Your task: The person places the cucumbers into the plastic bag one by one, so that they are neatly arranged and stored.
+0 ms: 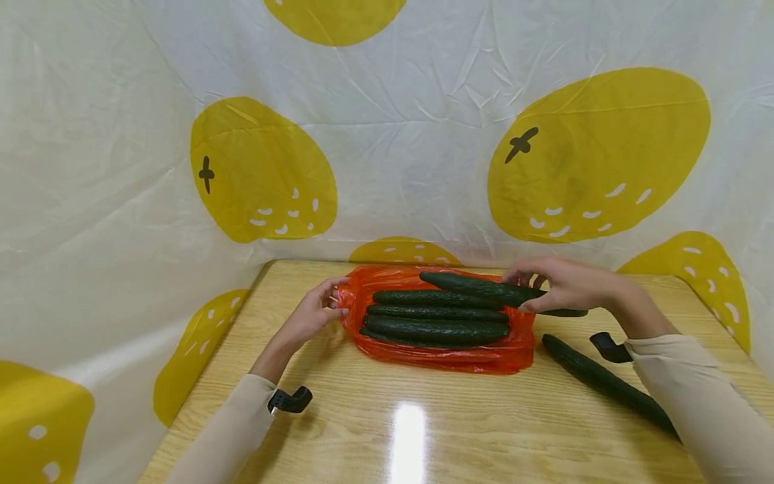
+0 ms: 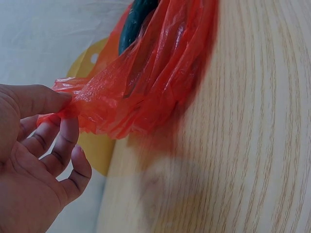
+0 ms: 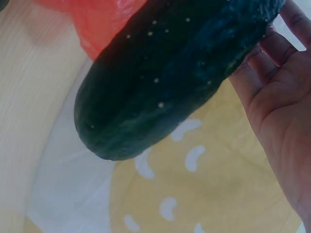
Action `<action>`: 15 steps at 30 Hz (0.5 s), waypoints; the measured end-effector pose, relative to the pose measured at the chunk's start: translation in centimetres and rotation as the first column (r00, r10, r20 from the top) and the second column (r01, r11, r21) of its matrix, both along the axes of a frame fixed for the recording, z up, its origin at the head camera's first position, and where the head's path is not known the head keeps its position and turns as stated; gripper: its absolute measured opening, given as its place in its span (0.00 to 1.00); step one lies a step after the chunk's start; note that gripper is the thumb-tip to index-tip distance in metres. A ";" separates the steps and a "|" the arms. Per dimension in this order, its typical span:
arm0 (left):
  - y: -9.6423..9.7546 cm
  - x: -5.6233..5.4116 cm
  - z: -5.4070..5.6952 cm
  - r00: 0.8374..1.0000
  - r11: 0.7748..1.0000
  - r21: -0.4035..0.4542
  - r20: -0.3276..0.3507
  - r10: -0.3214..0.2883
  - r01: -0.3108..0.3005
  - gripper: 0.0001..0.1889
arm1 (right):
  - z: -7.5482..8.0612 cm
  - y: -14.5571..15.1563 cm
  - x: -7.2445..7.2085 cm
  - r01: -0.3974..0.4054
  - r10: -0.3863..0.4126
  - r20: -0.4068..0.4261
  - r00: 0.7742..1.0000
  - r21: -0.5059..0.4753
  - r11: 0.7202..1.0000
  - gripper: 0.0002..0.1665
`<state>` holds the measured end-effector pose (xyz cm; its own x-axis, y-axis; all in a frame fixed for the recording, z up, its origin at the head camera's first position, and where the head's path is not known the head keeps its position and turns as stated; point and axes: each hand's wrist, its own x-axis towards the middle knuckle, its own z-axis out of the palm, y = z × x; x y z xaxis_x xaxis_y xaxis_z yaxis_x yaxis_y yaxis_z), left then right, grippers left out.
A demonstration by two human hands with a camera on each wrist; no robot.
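A red plastic bag (image 1: 435,359) lies spread on the table with several dark green cucumbers (image 1: 435,329) side by side in it. My left hand (image 1: 311,312) pinches the bag's left edge between thumb and fingers; the left wrist view shows the gathered red film (image 2: 107,107) at the fingertips. With my right hand (image 1: 562,286) I grip another cucumber (image 1: 478,286) near its right end, tilted over the back right part of the bag. Its rounded, white-speckled end (image 3: 126,121) fills much of the right wrist view.
One more cucumber (image 1: 611,386) lies on the wooden table (image 1: 338,430) to the right of the bag, partly hidden by my right sleeve. A white sheet with yellow fruit prints (image 1: 417,175) hangs behind the table and along its left side.
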<state>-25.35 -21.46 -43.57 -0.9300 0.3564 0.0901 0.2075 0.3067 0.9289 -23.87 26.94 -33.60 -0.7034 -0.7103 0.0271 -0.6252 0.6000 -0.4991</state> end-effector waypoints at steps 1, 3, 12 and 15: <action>0.0 0.0 0.0 1.000 1.000 0.003 0.002 0.001 -0.001 0.32 | 0.0 -0.2 0.0 -0.003 0.003 -0.003 1.000 -0.002 1.000 0.25; 0.1 0.0 0.0 1.000 1.000 0.009 0.005 -0.001 0.001 0.32 | -0.1 -0.5 -0.1 -0.010 0.010 -0.013 1.000 -0.005 1.000 0.25; 0.1 0.0 0.1 1.000 1.000 0.008 0.011 0.003 -0.003 0.32 | -0.2 -2.2 -0.6 -0.023 0.023 -0.033 0.999 0.003 1.000 0.25; 0.0 0.0 0.1 1.000 1.000 0.013 0.017 0.004 -0.004 0.32 | -0.3 -2.7 -0.9 -0.032 0.032 -0.033 0.999 0.004 0.999 0.25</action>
